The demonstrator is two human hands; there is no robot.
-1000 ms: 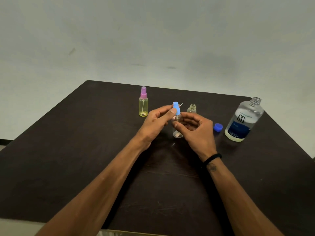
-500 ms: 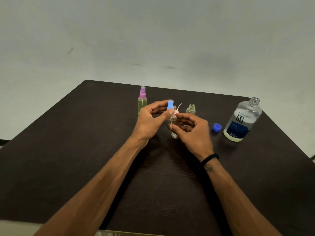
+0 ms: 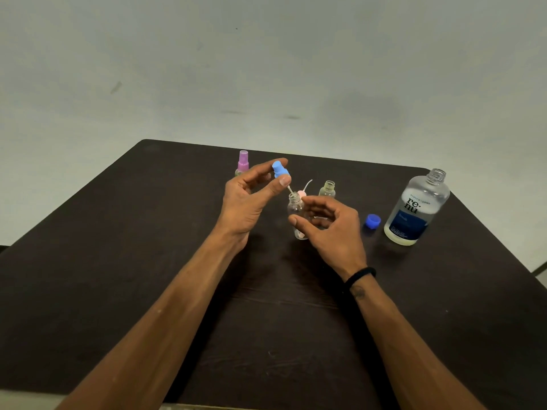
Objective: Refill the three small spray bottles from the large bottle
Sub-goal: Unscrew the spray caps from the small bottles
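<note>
My left hand (image 3: 247,199) pinches a blue spray head (image 3: 279,170) between thumb and fingers, and its thin dip tube hangs slanted just above the neck of a small clear bottle (image 3: 295,204). My right hand (image 3: 334,232) curls round that bottle, which stands upright on the table. A second small bottle (image 3: 327,189) stands open just behind. A pale pink spray head (image 3: 302,193) with a curved tube lies between the two. A third small bottle (image 3: 242,164) with a purple spray top stands behind my left hand. The large clear bottle (image 3: 417,208) stands uncapped at the right.
The large bottle's blue cap (image 3: 372,221) lies on the dark table (image 3: 118,261) between my right hand and that bottle. The table's far edge runs close behind the bottles, with a pale floor beyond it.
My left hand has lifted the blue spray head up and left, off the clear bottle, so the tube is nearly out of the neck. My right hand stays round the bottle.
</note>
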